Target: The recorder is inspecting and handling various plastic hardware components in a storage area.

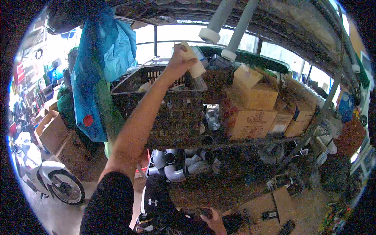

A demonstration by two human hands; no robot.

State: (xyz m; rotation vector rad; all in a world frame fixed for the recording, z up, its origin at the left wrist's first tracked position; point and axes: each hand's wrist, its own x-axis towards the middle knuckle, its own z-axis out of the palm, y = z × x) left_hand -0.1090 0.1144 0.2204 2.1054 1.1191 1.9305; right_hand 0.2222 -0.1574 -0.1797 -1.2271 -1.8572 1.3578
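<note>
My left hand (181, 62) is raised over a black plastic crate (172, 117) on the shelf. Its fingers are closed round a pale cream, roughly cylindrical piece (194, 62), tilted, whose kind I cannot make out. Loose items lie inside the crate, partly hidden behind the crate wall and my forearm. Low down, close to my dark shorts (156, 199), my right hand (214, 221) is curled beside a small dark object (199, 212). Shadow and grain hide what that object is.
Cardboard boxes (250, 121) stand right of the crate. Grey pipe elbows (172, 172) lie beneath the shelf. Capped grey pipes (217, 23) hang overhead, and a blue plastic bag (88, 86) hangs left. A white motorbike (47, 172) stands at left; flattened cardboard (258, 211) lies at lower right.
</note>
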